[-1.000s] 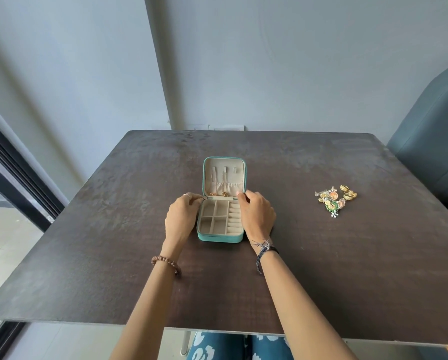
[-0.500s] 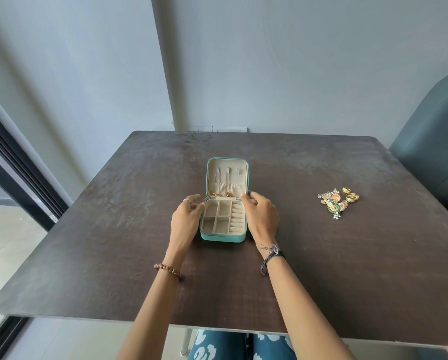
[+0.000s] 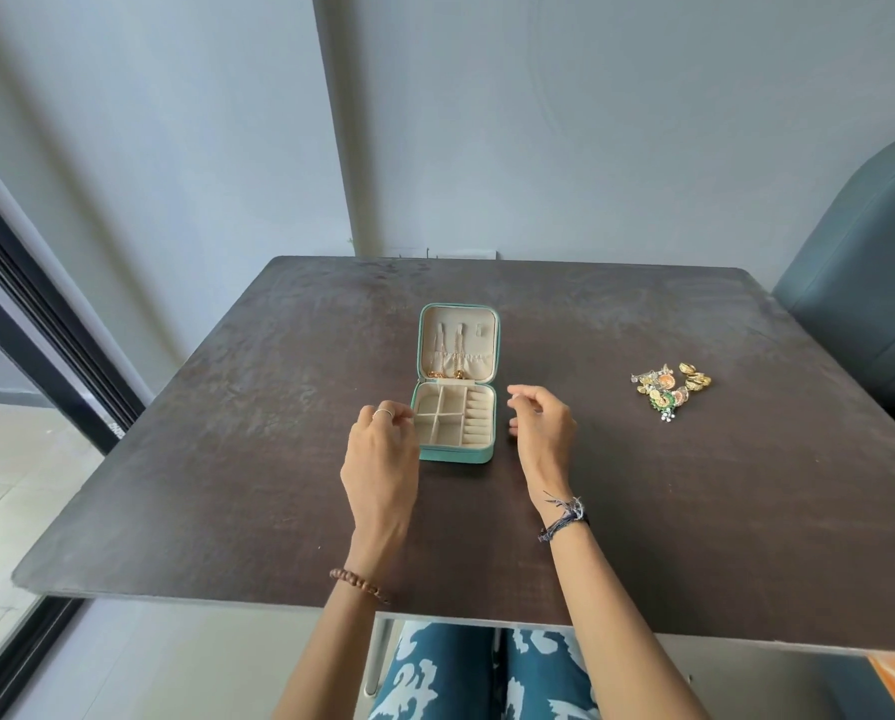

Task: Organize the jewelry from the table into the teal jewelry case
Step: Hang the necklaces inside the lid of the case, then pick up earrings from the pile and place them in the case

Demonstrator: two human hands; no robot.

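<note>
The teal jewelry case (image 3: 455, 453) lies open at the middle of the dark table (image 3: 643, 511), lid upright, cream compartments showing. Gold chains hang in the lid near its pocket. My left hand (image 3: 380, 449) hovers just left of the case, fingers loosely curled, fingertips near the left rim, holding nothing. My right hand (image 3: 541, 426) hangs just right of the case, fingers relaxed, apart from it. A pile of jewelry (image 3: 671, 389), gold rings and green and orange pieces, lies on the table to the right.
A grey wall runs behind the table's far edge. A teal chair back (image 3: 861, 314) stands at the right. A dark window frame (image 3: 30, 324) lines the left side. My patterned trousers show below the near edge.
Both hands have let go of the case's sides and drawn slightly outward; my right hand has lifted clear to the right. The case stays open in the same place.
</note>
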